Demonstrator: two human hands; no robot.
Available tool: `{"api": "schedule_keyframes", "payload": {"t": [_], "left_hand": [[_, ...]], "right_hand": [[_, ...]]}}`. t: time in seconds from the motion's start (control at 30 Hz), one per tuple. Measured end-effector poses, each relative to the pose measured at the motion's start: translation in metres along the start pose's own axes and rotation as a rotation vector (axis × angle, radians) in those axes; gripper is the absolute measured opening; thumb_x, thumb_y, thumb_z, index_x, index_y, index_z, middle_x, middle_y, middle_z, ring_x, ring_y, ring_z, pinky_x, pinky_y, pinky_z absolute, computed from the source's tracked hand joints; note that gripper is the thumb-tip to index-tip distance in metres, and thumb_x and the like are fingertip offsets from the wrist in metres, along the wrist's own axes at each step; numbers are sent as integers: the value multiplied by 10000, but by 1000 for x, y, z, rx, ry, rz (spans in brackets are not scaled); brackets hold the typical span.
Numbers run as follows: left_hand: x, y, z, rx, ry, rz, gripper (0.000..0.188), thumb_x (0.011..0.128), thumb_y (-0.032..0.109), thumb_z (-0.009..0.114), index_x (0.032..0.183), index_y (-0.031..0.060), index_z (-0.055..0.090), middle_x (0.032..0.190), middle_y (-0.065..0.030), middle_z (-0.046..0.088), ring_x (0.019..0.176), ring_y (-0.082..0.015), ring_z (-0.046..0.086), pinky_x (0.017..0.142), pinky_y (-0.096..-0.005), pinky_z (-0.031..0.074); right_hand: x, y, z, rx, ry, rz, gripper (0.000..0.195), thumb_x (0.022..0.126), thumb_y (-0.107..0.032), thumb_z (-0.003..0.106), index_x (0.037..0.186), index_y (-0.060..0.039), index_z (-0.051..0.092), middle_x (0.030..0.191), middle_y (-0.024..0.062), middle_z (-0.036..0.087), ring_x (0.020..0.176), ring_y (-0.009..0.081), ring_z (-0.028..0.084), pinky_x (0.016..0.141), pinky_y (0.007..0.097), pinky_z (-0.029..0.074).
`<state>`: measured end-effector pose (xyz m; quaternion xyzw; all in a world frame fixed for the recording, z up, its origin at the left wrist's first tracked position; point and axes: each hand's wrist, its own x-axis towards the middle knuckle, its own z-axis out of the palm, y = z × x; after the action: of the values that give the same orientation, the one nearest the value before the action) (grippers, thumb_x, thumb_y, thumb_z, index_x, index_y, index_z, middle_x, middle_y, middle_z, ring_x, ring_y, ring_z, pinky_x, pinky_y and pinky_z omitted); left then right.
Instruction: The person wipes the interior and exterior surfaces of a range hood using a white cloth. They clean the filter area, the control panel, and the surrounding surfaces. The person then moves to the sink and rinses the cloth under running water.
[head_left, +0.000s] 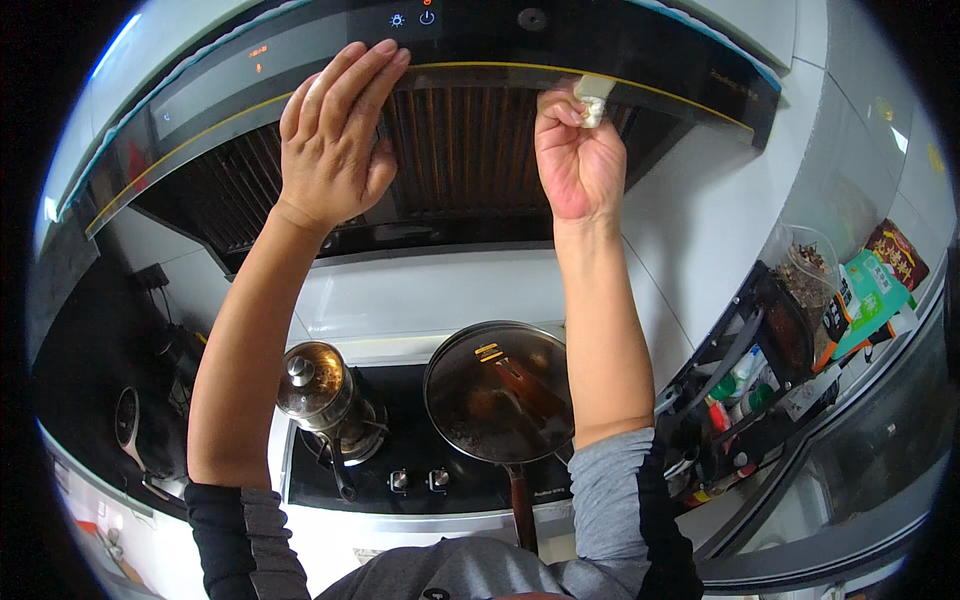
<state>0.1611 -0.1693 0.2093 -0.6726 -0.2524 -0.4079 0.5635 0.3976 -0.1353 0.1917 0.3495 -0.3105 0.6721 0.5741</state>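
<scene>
My left hand (337, 127) lies flat against the glossy black front panel of the range hood (480, 34), its fingers extended and holding nothing. The fingertips are just below the lit light-bulb and power icons. Over on the right, my right hand (581, 161) pinches a small white folded wipe or tissue (594, 101), palm towards me, at the yellow-lined lower edge of the panel. Between my wrists show the brown-stained ribbed filters (465, 150) of the hood.
Below is a black gas cooktop (390, 442) with a lidded steel pot (315, 382) and a glass-lidded frying pan (480, 420), whose handle (523, 510) juts towards me. A rack (750, 360) with bottles and seasoning packets (870, 292) stands right. A black kettle-like appliance (142, 435) stands left.
</scene>
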Motion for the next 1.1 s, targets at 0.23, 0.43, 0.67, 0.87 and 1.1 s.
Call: {"api": "schedule_keyframes", "payload": {"t": [0.23, 0.43, 0.67, 0.87, 1.1], "left_hand": [[21, 42, 8, -161, 72, 20, 682, 693, 187, 482, 1366, 94, 422, 1415, -51, 383, 1330, -229, 324, 1084, -377, 228], [28, 50, 19, -68, 53, -75, 632, 736, 207, 419, 1357, 94, 435, 1444, -19, 369, 1337, -164, 329, 1103, -337, 170], [25, 46, 17, 10, 23, -56, 668, 699, 212, 423, 1359, 111, 437, 1449, 3, 367, 1341, -145, 326, 1110, -334, 185], [25, 46, 20, -32, 25, -64, 700, 682, 221, 418, 1377, 134, 424, 1464, 22, 344, 1355, -130, 297, 1136, -331, 142], [32, 53, 14, -91, 44, -45, 713, 683, 204, 423, 1380, 62, 392, 1466, -59, 333, 1361, -195, 292, 1114, -354, 166]], "right_hand": [[5, 52, -10, -420, 6, -13, 208, 833, -45, 585, 1040, -60, 570, 956, 57, 609, 810, 157, 592, 715, 254, 509], [4, 51, -1, -435, 41, 86, 181, 884, -40, 513, 1057, -58, 564, 962, 42, 597, 819, 131, 549, 683, 257, 465], [-2, 14, -4, -257, -3, 54, 143, 896, -18, 491, 1027, -6, 547, 900, 101, 567, 736, 157, 511, 630, 247, 455], [-5, -7, -5, -90, 68, -3, 90, 881, -28, 542, 958, 14, 564, 834, 109, 569, 697, 163, 494, 591, 246, 432], [12, 33, -16, -508, 39, -56, 175, 861, -25, 546, 1029, -56, 585, 1007, 55, 603, 874, 141, 567, 714, 245, 472]]}}
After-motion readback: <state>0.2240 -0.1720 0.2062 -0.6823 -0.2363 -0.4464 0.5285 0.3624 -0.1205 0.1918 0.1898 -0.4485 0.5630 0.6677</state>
